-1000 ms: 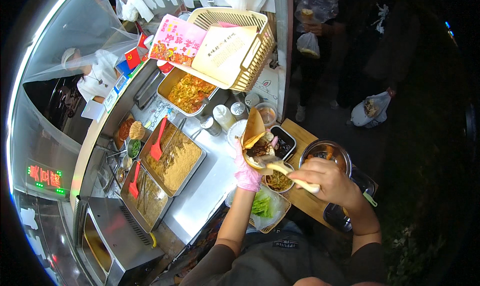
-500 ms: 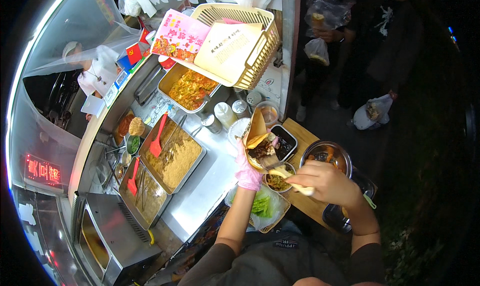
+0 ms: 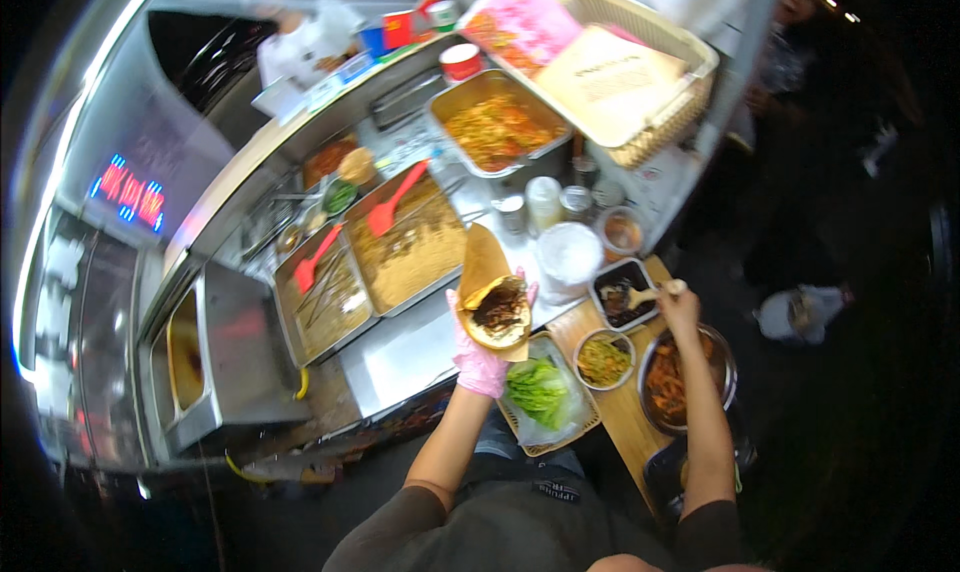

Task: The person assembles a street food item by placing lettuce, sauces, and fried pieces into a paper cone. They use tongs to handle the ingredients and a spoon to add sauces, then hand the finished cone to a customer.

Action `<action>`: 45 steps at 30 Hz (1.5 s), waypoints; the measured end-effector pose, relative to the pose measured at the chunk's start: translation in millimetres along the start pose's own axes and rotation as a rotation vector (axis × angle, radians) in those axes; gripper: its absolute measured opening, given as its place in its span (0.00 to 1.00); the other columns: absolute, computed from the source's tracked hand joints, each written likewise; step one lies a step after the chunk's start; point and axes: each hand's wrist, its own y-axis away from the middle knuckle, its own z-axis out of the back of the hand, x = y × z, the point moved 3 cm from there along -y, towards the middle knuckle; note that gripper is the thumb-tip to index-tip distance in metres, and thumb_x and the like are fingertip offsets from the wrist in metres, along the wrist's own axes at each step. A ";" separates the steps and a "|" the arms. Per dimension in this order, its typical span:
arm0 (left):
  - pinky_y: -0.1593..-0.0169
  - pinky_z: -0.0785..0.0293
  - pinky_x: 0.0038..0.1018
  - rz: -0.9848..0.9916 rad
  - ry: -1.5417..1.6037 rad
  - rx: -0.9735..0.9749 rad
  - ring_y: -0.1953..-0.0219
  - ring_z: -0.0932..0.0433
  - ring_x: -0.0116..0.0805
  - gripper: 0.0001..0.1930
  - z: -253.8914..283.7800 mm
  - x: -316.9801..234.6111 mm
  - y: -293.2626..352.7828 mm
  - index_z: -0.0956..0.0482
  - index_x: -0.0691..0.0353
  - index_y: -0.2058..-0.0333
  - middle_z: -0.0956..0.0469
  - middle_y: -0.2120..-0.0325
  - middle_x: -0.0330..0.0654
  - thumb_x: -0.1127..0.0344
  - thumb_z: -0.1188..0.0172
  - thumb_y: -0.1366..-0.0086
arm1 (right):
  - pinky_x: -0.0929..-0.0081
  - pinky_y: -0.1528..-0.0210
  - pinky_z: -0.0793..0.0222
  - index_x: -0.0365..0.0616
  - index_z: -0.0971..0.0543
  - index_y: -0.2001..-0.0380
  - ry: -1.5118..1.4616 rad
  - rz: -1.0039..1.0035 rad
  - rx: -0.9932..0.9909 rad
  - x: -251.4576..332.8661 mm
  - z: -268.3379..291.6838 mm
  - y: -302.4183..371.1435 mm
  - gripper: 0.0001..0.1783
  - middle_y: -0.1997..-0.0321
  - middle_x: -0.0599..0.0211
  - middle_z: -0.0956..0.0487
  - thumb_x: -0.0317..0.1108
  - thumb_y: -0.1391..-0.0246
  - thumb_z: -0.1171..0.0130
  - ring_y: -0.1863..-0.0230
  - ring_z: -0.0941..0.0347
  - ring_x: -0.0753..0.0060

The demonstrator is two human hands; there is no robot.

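My left hand (image 3: 478,364), in a pink glove, is closed around a filled flatbread (image 3: 503,334) in a brown paper sleeve (image 3: 480,255). Dark sauce coats the inside of its opening, which tilts up toward me. My right hand (image 3: 682,312), bare, grips the pale handle of a brush (image 3: 645,295). The brush's head is down in a white rectangular container (image 3: 596,296) of dark sauce, so its bristles are mostly hidden. Just below that container stands a round bowl of yellowish shredded filling (image 3: 604,359). Green lettuce (image 3: 538,392) lies in a lined basket beside my left wrist.
A metal bowl of reddish food (image 3: 683,377) sits right of the wooden board (image 3: 625,422). Shaker jars and a stack of white lids (image 3: 570,255) stand behind. Farther left are metal trays with red spatulas (image 3: 400,200). A cream basket (image 3: 655,137) holds paper bags. People stand beyond the stall.
My right hand has carried the brush from the flatbread's opening to the dark sauce container. The flatbread in my left hand now stands apart from the brush. The whole view has turned and shifted.
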 end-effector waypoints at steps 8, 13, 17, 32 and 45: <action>0.35 0.33 0.50 0.098 -0.081 0.173 0.41 0.30 0.58 0.41 -4.0 -25.3 3.3 0.35 0.63 0.39 0.29 0.44 0.58 0.32 0.49 0.37 | 0.74 0.56 0.28 0.45 0.42 0.30 -0.152 0.126 -0.433 54.2 58.8 77.5 0.34 0.65 0.68 0.26 0.26 0.38 0.45 0.63 0.28 0.74; 0.33 0.36 0.49 0.258 0.070 0.168 0.35 0.37 0.56 0.46 -55.4 -44.0 16.1 0.44 0.64 0.33 0.38 0.36 0.57 0.35 0.45 0.37 | 0.62 0.39 0.33 0.51 0.39 0.31 -0.410 0.014 -0.671 109.3 22.7 161.3 0.28 0.42 0.51 0.29 0.30 0.33 0.52 0.42 0.31 0.57; 0.31 0.39 0.50 0.214 0.090 0.158 0.36 0.35 0.51 0.42 -49.0 -170.2 38.0 0.43 0.66 0.34 0.36 0.37 0.56 0.35 0.51 0.33 | 0.64 0.37 0.36 0.43 0.36 0.35 -0.363 0.123 -0.690 177.8 -41.6 202.3 0.24 0.37 0.51 0.33 0.32 0.32 0.53 0.39 0.33 0.58; 0.29 0.47 0.55 -0.509 0.410 0.060 0.37 0.35 0.49 0.39 -35.2 -484.4 68.3 0.35 0.60 0.38 0.32 0.43 0.53 0.37 0.42 0.38 | 0.57 0.54 0.28 0.40 0.30 0.45 0.242 1.124 0.417 515.2 -557.8 75.1 0.31 0.57 0.51 0.25 0.40 0.50 0.32 0.54 0.26 0.48; 0.30 0.46 0.54 -0.619 0.531 0.016 0.38 0.33 0.51 0.37 -11.1 -548.5 20.4 0.33 0.59 0.39 0.29 0.45 0.51 0.38 0.41 0.39 | 0.73 0.66 0.27 0.37 0.17 0.60 -0.153 0.559 0.830 554.9 -761.4 -0.3 0.13 0.69 0.55 0.16 0.34 0.46 0.37 0.70 0.19 0.66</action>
